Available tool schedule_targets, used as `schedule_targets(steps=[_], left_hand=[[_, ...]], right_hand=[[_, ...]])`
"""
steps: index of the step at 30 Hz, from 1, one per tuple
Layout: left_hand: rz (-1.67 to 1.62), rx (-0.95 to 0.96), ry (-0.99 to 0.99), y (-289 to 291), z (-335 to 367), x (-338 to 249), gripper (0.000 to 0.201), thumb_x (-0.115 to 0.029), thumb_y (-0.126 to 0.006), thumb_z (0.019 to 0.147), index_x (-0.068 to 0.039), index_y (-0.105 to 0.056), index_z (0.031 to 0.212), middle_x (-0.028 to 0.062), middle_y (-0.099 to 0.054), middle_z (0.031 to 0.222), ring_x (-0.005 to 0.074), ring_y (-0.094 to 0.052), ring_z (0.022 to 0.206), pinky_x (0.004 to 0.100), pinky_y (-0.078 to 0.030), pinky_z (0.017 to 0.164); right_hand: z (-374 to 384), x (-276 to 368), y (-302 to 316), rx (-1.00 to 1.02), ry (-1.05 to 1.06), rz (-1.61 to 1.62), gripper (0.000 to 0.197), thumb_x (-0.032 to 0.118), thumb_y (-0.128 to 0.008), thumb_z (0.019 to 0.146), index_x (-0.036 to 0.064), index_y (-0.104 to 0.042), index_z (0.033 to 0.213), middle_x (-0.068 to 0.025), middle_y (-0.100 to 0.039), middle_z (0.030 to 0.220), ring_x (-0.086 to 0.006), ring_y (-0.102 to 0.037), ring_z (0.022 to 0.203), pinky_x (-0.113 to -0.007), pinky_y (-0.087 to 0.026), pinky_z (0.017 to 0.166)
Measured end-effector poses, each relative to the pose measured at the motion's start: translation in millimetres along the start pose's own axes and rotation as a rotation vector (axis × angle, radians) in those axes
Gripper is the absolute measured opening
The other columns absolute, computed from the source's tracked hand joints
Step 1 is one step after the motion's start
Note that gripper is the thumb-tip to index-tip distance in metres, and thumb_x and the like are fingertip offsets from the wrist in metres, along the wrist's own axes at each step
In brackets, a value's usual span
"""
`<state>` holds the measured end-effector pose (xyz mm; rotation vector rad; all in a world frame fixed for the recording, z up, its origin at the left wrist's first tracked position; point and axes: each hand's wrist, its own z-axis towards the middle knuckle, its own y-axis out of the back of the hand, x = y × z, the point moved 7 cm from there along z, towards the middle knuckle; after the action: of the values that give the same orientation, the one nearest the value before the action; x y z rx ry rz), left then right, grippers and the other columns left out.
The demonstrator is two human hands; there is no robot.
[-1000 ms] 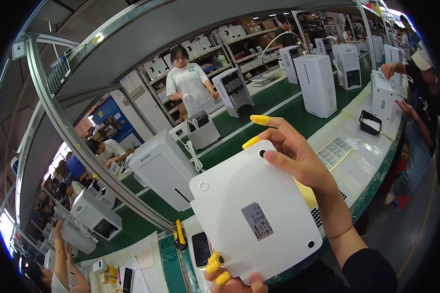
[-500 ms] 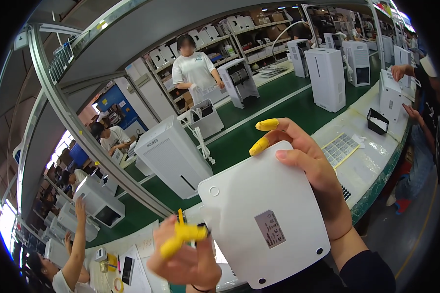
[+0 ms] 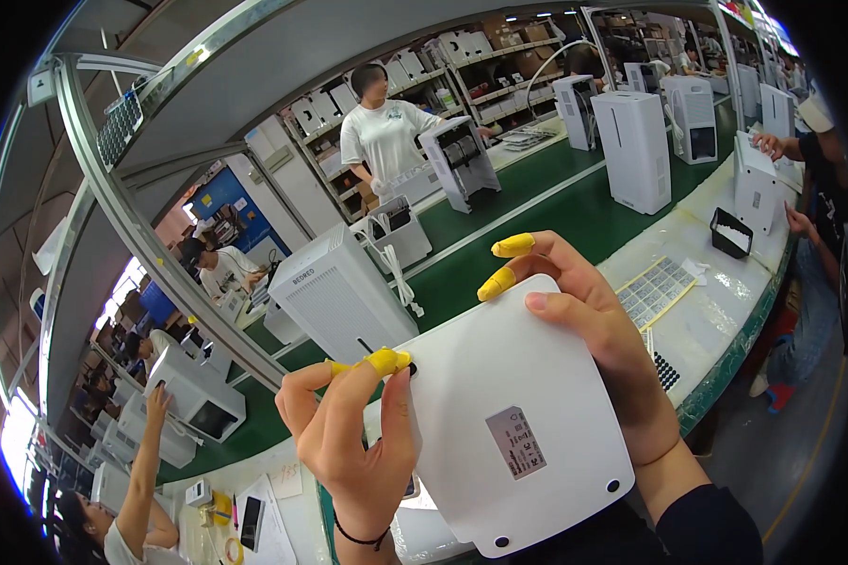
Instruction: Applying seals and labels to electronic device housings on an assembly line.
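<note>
Seemingly fitting a round black pad [image 3: 413,369], pinched in left grip [image 3: 353,424], at one corner of flat white plastic base [image 3: 481,386] clasped in right grip [image 3: 598,325]; likely needing firm pressing next.

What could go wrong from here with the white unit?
The black pad at the left hand's fingertips could slip or sit off-centre, since fingers partly hide that corner. The white unit might tilt if pressed there, as the right hand holds its opposite side.
</note>
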<state>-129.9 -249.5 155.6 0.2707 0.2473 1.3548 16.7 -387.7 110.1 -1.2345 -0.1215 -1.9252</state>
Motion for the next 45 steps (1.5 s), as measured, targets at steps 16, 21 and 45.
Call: schedule_targets(steps=[16, 21, 45], left_hand=[[0.329, 0.098, -0.144, 10, -20, -30, 0.029, 0.000, -0.072, 0.074, -0.003, -0.060, 0.101, 0.0146, -0.064, 0.091, 0.0310, -0.054, 0.098, 0.0418, -0.038, 0.094], [0.260, 0.079, -0.016, 8, -32, -21, 0.040, -0.001, -0.067, 0.080, -0.002, -0.050, 0.116, 0.0205, -0.055, 0.111, 0.0332, -0.052, 0.107, 0.0444, -0.047, 0.092], [0.141, -0.216, -0.248, -97, -136, -14, 0.039, -0.031, -0.060, 0.086, -0.022, -0.045, 0.121, 0.0014, -0.056, 0.123, 0.0250, -0.050, 0.115, 0.0570, -0.029, 0.107]], right_hand=[[0, 0, -2, -0.006, 0.003, 0.007, 0.044, 0.013, -0.053, 0.084, 0.0019, -0.048, 0.126, -0.0115, -0.055, 0.109, -0.0123, -0.058, 0.097, -0.022, -0.045, 0.089], [1, -1, -2, -0.002, 0.005, 0.027, 0.043, 0.013, -0.053, 0.084, 0.0028, -0.048, 0.126, -0.0111, -0.055, 0.109, -0.0123, -0.058, 0.098, -0.022, -0.045, 0.089], [175, -117, 46, 0.050, -0.057, 0.106, 0.029, 0.027, -0.053, 0.093, 0.0052, -0.055, 0.112, -0.0033, -0.059, 0.095, -0.0091, -0.057, 0.086, -0.024, -0.045, 0.076]])
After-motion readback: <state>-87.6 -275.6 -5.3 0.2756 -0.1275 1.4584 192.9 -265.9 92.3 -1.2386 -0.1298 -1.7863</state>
